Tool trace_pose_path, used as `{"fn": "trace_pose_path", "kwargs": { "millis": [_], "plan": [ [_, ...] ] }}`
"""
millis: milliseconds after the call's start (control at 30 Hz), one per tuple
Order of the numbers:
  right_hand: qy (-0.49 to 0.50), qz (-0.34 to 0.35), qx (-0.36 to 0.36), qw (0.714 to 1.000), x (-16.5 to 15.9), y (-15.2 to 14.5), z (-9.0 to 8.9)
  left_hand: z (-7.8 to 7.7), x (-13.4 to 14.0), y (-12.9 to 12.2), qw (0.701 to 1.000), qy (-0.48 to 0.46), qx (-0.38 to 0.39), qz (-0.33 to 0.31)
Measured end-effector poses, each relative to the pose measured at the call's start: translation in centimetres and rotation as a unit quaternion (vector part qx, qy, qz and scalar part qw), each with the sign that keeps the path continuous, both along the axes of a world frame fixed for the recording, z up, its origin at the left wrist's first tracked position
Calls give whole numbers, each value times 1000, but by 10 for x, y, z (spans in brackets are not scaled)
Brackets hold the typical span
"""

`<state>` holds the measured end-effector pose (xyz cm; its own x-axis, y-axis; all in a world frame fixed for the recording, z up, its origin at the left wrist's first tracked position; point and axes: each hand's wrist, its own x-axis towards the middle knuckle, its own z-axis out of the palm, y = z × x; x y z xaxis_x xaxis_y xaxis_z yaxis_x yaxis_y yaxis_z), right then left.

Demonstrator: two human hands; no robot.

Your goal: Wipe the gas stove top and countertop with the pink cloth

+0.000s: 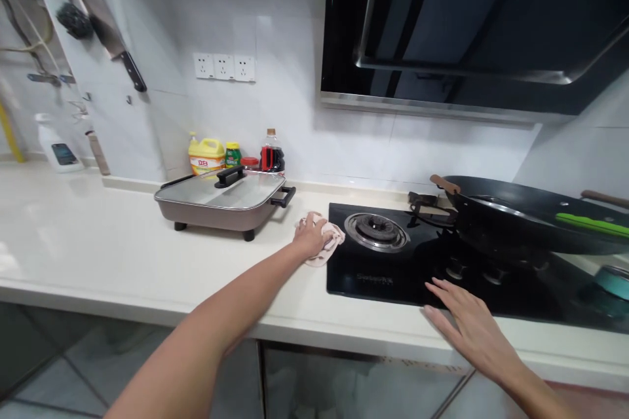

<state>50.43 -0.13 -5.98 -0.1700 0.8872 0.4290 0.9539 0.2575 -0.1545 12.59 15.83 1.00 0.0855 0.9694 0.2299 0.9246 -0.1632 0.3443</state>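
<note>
My left hand [309, 237] presses a pale, patterned cloth [325, 250] onto the white countertop [289, 281], with its fingers curled over the fabric. The cloth lies against the left edge of the black gas stove [388, 278]. My right hand [464, 317] hovers at the stove's front edge near the knobs [456, 268], fingers stretched out and nothing in them. Left of the cloth sits a brown electric pan [216, 213] under a glass lid. The bare left burner [377, 230] is just right of the cloth.
A large black wok [511, 222] covers the stove's right side, its wooden handle [445, 183] sticking out. A yellow detergent jug [206, 154] and a dark sauce bottle [272, 154] stand behind the pan. Overhead hangs the range hood [442, 26]; a cleaver [108, 33] hangs at left.
</note>
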Motion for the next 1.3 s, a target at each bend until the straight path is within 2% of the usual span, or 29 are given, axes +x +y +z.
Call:
{"fn": "trace_pose_path", "kwargs": {
  "millis": [300,400,467,533,633,1000,1133,1300],
  "plan": [
    [8,0,26,1000,-1,-1,7,5,14,97,999,8,-18,49],
    [13,-6,25,1000,-3,-2,10,5,17,111,998,14,-22,57],
    [14,-8,21,1000,-4,-2,12,5,18,109,998,19,-20,52],
    [15,-10,16,1000,-5,-2,12,5,18,97,999,23,-14,42],
    [18,-11,10,1000,-5,-1,13,5,17,63,999,28,-5,25],
    [22,-30,-20,999,-13,-1,17,-7,1,-101,998,34,23,-52],
    [23,-35,-18,999,-14,1,15,-4,-5,-144,994,41,18,-95],
    [27,-37,-24,999,-15,3,12,5,-22,-185,989,66,-2,-131]
  ]
}}
